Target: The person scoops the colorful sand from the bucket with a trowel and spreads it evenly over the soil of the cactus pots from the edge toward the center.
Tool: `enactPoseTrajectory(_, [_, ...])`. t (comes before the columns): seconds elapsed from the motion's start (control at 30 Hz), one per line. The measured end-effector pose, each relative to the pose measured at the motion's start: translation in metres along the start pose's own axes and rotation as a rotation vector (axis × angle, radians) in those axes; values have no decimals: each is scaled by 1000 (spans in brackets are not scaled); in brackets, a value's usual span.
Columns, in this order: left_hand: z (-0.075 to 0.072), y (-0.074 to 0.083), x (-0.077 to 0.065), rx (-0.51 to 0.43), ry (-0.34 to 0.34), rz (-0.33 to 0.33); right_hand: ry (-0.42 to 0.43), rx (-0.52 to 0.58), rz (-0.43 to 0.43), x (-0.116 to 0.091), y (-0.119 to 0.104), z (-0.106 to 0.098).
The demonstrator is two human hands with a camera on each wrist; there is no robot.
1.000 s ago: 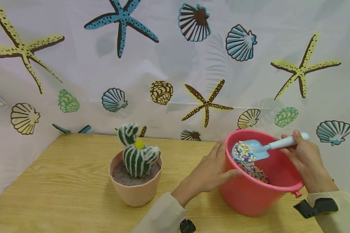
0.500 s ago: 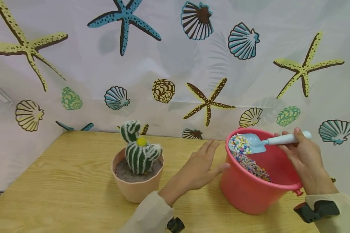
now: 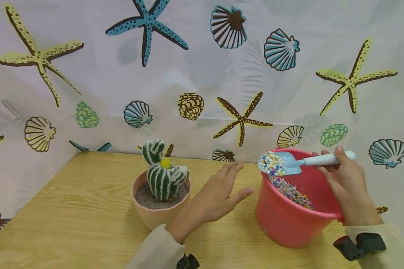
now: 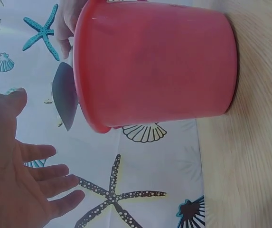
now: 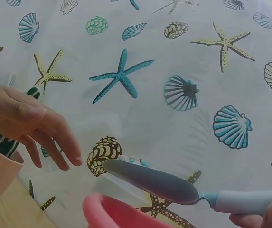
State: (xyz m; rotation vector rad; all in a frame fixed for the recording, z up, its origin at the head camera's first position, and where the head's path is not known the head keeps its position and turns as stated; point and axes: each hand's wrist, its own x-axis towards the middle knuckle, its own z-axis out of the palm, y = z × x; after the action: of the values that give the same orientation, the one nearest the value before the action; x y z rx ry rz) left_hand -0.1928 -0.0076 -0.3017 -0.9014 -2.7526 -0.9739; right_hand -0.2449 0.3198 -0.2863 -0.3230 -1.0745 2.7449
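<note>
My right hand (image 3: 348,179) grips the white handle of a light blue toy shovel (image 3: 292,163). Small multicoloured pebbles (image 3: 272,163) are heaped on its blade, which is held level above the left rim of a red bucket (image 3: 289,224). More pebbles (image 3: 291,192) lie inside the bucket, banked to its left side. My left hand (image 3: 215,196) hovers between the bucket and a potted cactus (image 3: 163,179), fingers extended, touching neither. In the left wrist view the left hand (image 4: 26,175) is seen palm side, and the shovel blade (image 4: 65,95) juts past the bucket rim.
The cactus stands in a pale pink pot (image 3: 159,216) filled with grey soil, left of the bucket on a wooden table (image 3: 70,209). Behind the table hangs a white cloth (image 3: 202,74) printed with starfish and shells.
My left hand has left the bucket's rim and moved left toward the cactus pot. The loaded shovel has risen and shifted left, from inside the bucket to over its rim.
</note>
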Motion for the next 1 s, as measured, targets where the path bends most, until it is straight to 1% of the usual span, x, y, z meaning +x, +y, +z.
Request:
enactPoseTrajectory(0.03, [-1,-1,-1,1,2,3,-10,10,1,-4,1,4])
enactPoseTrajectory(0.07, [-2,-3,-2,-1,4,4,-12,20,11,-14,3,14])
enactPoseTrajectory(0.1, [-3,-4,-4,-4,5,4,-13,21,10,-20,5,19])
enactPoseTrajectory(0.13, [-4,-5,-5,-3,10,6,-19,26,30,-26,5,26])
enactPoseTrajectory(0.23, [-7,-6,-10,-3,25,10,-25,18,43,-37,10,37])
enactPoseTrajectory(0.3, [-10,-6,-13,-5,35,14,-16,-13,44,-40,13,43])
enactPoseTrajectory(0.43, [-16,-3,-21,-10,61,24,-21,-34,59,-42,18,53])
enactPoseTrajectory(0.57, [-23,-2,-27,-4,111,43,-31,-38,65,-42,24,62])
enactPoseTrajectory(0.7, [-28,-2,-33,8,143,62,-34,-38,77,-44,29,71])
enactPoseTrajectory(0.83, [-32,-1,-40,42,168,74,-47,-31,89,-49,35,80])
enactPoseTrajectory(1.0, [-43,-3,-51,83,223,68,-27,-43,69,-55,46,88])
